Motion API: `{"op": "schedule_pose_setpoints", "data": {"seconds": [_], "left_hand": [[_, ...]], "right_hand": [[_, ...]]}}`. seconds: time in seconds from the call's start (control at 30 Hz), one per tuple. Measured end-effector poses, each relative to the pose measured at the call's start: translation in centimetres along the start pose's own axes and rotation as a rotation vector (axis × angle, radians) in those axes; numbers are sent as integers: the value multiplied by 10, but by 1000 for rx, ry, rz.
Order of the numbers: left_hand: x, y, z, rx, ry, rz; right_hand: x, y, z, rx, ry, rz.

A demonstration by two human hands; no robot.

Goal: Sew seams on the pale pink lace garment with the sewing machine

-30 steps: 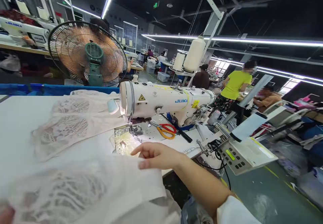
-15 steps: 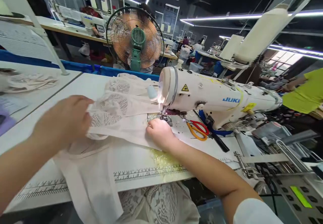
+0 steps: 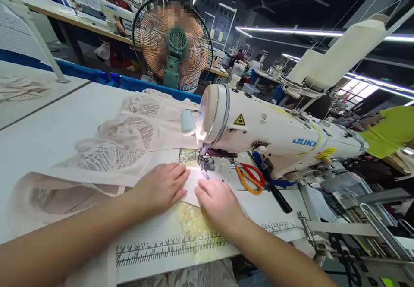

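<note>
My left hand (image 3: 160,187) lies flat, fingers together and stretched out, pressing the pale lace fabric (image 3: 116,153) onto the white table (image 3: 48,123) just left of the needle. My right hand (image 3: 220,203) also rests flat on the fabric's edge, directly in front of the presser foot (image 3: 205,164). The white JUKI sewing machine (image 3: 274,131) stretches to the right, its lamp lit over the needle area. The fabric spreads away to the left and back, lace panels showing.
Red and orange-handled scissors (image 3: 249,177) lie on the machine bed right of the needle. A printed ruler (image 3: 168,246) runs along the table's front edge. A standing fan (image 3: 173,45) stands behind, thread cones (image 3: 346,54) at right. A person in a yellow-green shirt (image 3: 394,129) works at far right.
My left hand has come in from the left, letting go of the bunched fabric, and now lies flat near the needle. My right hand slid slightly right and toward me. The fabric lies smoother.
</note>
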State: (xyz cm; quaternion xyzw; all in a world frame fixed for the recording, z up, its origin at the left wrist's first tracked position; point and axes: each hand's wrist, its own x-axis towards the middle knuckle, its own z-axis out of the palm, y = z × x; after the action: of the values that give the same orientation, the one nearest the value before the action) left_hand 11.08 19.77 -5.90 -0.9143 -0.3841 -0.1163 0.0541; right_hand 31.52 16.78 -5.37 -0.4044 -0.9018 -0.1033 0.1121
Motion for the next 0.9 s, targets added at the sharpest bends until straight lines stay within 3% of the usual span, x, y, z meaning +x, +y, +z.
{"op": "schedule_pose_setpoints", "data": {"seconds": [0.1, 0.37, 0.67, 0.9], "left_hand": [[12, 5, -7, 32, -55, -64], [37, 10, -19, 108, -227, -157], [43, 0, -18, -54, -250, -73], [43, -4, -15, -59, -219, -80]], "right_hand": [[-7, 5, 3, 76, 74, -5], [-7, 6, -1, 146, 84, 26], [-9, 6, -7, 258, 26, 15], [-11, 8, -12, 310, -47, -48]]}}
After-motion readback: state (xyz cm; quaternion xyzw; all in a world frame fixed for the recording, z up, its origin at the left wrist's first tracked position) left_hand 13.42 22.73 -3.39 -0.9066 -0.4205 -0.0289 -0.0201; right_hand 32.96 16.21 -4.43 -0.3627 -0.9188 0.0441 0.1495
